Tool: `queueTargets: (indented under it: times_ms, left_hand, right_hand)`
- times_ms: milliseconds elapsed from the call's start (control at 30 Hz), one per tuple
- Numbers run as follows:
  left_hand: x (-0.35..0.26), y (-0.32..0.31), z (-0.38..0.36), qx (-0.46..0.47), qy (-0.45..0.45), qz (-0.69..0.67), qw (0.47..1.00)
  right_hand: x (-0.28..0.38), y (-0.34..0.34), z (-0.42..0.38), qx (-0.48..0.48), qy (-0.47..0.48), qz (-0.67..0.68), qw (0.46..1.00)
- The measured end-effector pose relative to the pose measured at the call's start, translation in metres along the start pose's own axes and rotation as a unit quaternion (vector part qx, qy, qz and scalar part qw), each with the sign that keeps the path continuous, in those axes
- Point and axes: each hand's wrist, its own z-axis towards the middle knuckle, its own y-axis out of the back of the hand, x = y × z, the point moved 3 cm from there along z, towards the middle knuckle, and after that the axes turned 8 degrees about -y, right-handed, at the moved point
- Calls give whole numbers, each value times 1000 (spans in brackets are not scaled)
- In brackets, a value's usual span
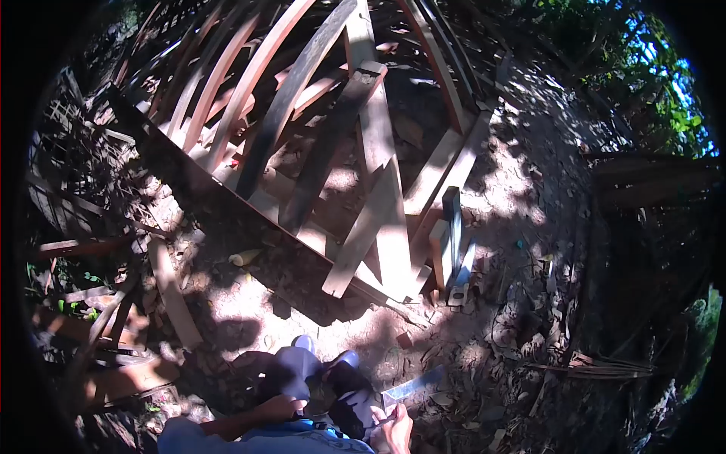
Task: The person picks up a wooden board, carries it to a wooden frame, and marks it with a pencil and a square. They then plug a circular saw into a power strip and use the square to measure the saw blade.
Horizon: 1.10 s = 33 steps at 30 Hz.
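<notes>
My right hand (396, 431) is low in the middle of the view, fingers closed around the near end of a flat metal-bladed tool (417, 384). Its shiny straight blade points forward and to the right, above the leaf-strewn ground. My left hand (281, 408) is by my waist and thigh, fingers curled in; what they hold, if anything, is hidden. Ahead of my feet stands a wooden boat frame with curved ribs (287, 98) and a broad upright end timber (384, 197). A slanting board (367, 234) leans across the end timber.
A long dark plank (204, 178) runs along the frame's left side. Short upright wood pieces (446, 242) stand by its right near corner. A loose board (174, 295) lies to the left, near other scrap timber (136, 378). Dry palm leaves (605, 367) lie at the right.
</notes>
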Motion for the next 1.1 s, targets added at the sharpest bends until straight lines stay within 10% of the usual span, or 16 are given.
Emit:
queueTargets:
  times_ms: [67,200,267,300,333,533,833,933,1000,1100]
  left_hand:
    - [16,16,77,-37,195,-256,946]
    - [-13,99,221,-221,21,-474,852]
    - [-20,128,261,-208,-40,-492,845]
    - [-28,142,275,-200,-75,-501,839]
    - [-28,154,285,-192,-109,-508,832]
    - [31,169,307,-256,-228,-481,807]
    - [120,188,298,-223,-345,-565,715]
    - [133,180,289,-223,-330,-594,699]
    - [147,169,288,-179,-354,-618,679]
    - [161,147,302,-150,-306,-641,688]
  right_hand:
    - [27,-12,41,14,39,60,997]
    - [35,-63,126,34,341,-72,937]
    - [10,-117,178,264,-67,369,889]
    - [39,-110,184,279,-25,144,949]
    - [27,-122,208,161,320,-105,928]
    - [-27,-184,345,153,134,184,962]
    - [-16,-170,345,-68,424,317,846]
    - [-30,-214,317,136,371,261,881]
    - [-39,-256,293,378,213,388,813]
    - [-51,-285,276,387,225,343,826]
